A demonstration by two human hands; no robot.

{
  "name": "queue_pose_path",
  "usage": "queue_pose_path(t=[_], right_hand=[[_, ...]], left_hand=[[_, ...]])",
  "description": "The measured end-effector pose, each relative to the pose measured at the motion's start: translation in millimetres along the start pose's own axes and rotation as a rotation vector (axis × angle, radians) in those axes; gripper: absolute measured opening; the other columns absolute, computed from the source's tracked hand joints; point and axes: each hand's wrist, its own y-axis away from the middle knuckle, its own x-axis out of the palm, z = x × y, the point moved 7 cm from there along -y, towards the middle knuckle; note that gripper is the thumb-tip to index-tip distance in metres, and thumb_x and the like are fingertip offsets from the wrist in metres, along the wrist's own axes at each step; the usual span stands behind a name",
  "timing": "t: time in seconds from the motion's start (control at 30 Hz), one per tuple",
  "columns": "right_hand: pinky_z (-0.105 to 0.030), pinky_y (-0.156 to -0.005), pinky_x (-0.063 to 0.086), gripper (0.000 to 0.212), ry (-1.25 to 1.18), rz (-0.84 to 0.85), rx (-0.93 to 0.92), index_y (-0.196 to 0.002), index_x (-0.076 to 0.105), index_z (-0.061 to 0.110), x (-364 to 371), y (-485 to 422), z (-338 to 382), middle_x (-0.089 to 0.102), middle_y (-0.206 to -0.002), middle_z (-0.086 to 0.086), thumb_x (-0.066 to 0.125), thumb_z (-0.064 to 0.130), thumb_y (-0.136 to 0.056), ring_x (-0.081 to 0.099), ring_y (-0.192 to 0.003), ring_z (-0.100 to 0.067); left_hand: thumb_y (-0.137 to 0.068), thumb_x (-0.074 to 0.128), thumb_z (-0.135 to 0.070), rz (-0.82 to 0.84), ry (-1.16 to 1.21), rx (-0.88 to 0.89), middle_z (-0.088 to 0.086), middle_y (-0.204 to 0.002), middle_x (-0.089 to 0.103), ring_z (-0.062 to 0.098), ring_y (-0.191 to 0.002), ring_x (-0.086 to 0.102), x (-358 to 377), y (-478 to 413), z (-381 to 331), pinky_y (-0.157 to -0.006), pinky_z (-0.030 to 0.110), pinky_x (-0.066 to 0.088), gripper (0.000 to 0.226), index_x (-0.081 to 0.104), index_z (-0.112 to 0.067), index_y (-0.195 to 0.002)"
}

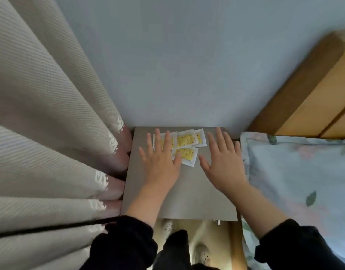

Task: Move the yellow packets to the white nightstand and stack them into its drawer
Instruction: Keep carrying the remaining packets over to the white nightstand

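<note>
Several yellow packets [186,140] with white borders lie loosely overlapped at the back of the nightstand top [189,195], close to the wall. My left hand [161,162] is spread flat, fingers apart, partly covering the leftmost packet and touching the front one [187,154]. My right hand [224,162] is spread open just right of the packets and holds nothing. No drawer is visible from this angle.
A beige curtain [50,133] hangs against the nightstand's left side. A bed with a floral pillow [296,172] and wooden headboard [314,98] stands on the right. The pale wall [177,65] is behind. My feet in slippers [167,228] show below the front edge.
</note>
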Motion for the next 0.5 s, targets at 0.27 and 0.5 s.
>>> queue_pose_path(t=[0.27, 0.5], right_hand=[[-0.052, -0.114, 0.021, 0.07, -0.004, 0.127, 0.073, -0.148, 0.029, 0.014, 94.4, -77.1, -0.2, 0.023, -0.157, -0.012, 0.024, 0.056, -0.093, 0.022, -0.144, -0.031], [-0.047, -0.118, 0.009, 0.069, -0.003, 0.315, 0.128, -0.153, 0.008, 0.018, 182.9, -116.1, -15.0, 0.002, -0.161, -0.007, 0.025, 0.055, -0.097, 0.005, -0.148, -0.026]], left_hand=[[-0.099, 0.028, -0.051, 0.239, 0.087, -0.072, 0.001, -0.161, -0.011, 0.028, -0.147, -0.012, 116.7, -83.4, 38.1, -0.115, 0.056, 0.003, 0.065, 0.002, -0.027, -0.154], [-0.099, 0.031, -0.05, 0.317, 0.061, -0.078, 0.0, -0.161, -0.012, 0.029, -0.147, -0.014, 186.2, -135.5, 63.2, -0.116, 0.055, 0.002, 0.064, 0.003, -0.03, -0.153]])
